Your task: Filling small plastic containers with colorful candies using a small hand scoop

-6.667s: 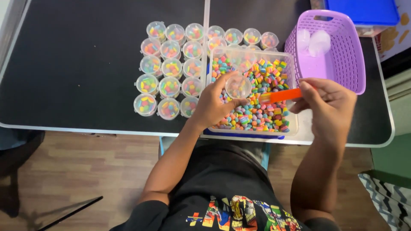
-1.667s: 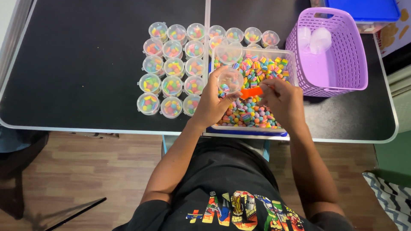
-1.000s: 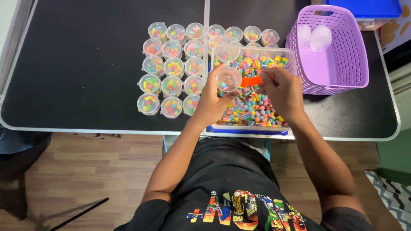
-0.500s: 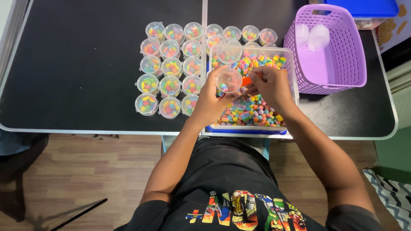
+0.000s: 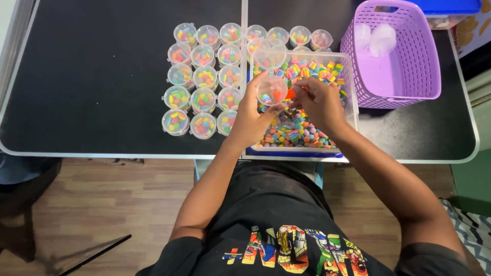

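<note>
My left hand point(image 5: 249, 116) holds a small clear plastic cup point(image 5: 271, 90) above a clear bin point(image 5: 349, 87) full of small colourful candies. A few candies lie inside the cup. My right hand point(image 5: 319, 102) grips an orange scoop point(image 5: 290, 93), whose tip is at the cup's rim. Another empty clear cup point(image 5: 270, 56) sits at the bin's far left corner.
Several filled clear cups point(image 5: 203, 76) stand in rows on the black table point(image 5: 92, 76) left of the bin, more along the back point(image 5: 299, 36). A purple basket point(image 5: 394, 56) with clear lids stands at the right. The table's front edge is near my body.
My right hand has brought the orange scoop from the right side of the bin leftward up to the cup in my left hand. The cup has stayed over the bin.
</note>
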